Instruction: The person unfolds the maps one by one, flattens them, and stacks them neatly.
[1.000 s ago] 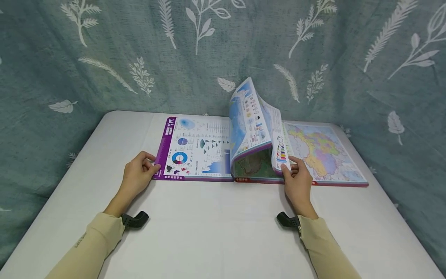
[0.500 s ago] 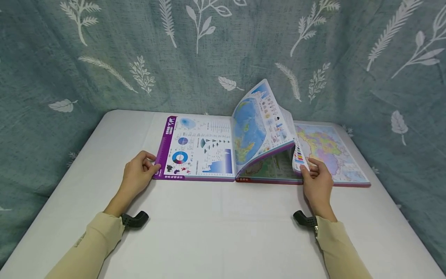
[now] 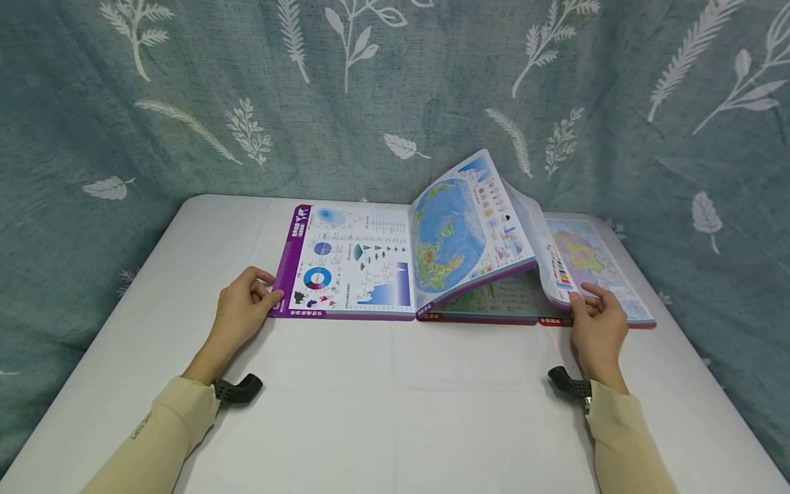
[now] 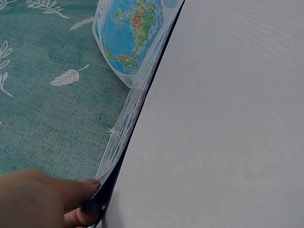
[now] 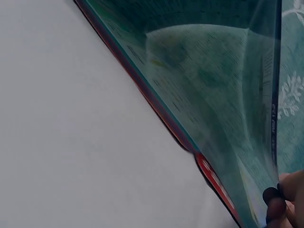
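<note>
A folding world map [image 3: 352, 267] with a purple border lies partly unfolded on the table. Its left panel, printed with charts, is flat, while the panels to the right rise in a fold. My left hand [image 3: 242, 309] pinches the lower left edge; in the left wrist view thumb and finger [image 4: 85, 187] lift that edge slightly. My right hand [image 3: 600, 335] pinches the lower corner of the raised right panel [image 3: 560, 269]. Its glossy underside [image 5: 204, 99] fills much of the right wrist view. Beneath lies a second map [image 3: 583, 247] with a red lower border, partly covered.
The white table [image 3: 395, 405] extends in front of the maps. A green-blue leaf-patterned curtain [image 3: 247, 82] hangs behind and at both sides. Each wrist wears a black camera mount [image 3: 238, 389].
My right hand has moved right with the pinched panel corner, spreading the folded panels wider and lower. More of the blue globe map shows. The left hand stays at its edge.
</note>
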Action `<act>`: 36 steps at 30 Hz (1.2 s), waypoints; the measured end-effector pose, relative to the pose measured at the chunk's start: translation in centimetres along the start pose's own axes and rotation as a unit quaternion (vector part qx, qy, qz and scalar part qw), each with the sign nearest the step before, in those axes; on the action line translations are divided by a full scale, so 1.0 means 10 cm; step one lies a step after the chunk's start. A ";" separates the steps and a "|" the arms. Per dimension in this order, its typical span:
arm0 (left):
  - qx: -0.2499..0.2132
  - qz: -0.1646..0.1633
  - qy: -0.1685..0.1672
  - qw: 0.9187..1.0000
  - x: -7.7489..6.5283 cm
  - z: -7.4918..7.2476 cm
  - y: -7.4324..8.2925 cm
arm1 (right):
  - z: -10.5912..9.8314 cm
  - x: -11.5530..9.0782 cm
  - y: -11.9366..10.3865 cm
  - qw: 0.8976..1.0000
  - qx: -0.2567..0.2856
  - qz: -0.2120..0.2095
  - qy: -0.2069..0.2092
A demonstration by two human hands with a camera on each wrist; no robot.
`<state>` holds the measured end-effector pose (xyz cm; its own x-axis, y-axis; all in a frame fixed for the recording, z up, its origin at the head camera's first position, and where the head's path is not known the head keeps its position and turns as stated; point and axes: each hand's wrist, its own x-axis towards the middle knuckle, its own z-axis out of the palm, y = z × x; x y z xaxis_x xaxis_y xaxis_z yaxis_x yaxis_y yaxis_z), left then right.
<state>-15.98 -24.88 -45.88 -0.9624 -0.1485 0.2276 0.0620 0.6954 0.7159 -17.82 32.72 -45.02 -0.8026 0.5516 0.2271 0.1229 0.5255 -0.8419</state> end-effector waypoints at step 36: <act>-0.008 -0.005 0.003 1.000 0.02 -0.04 -0.03 | -0.53 0.33 0.43 0.992 -0.119 -0.029 0.041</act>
<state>-16.13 -25.35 -45.77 -0.9611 -0.1600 0.2249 0.0569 0.6824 0.7288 -16.85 40.25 -45.23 -0.7633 0.5620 0.3185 0.2204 0.6900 -0.6894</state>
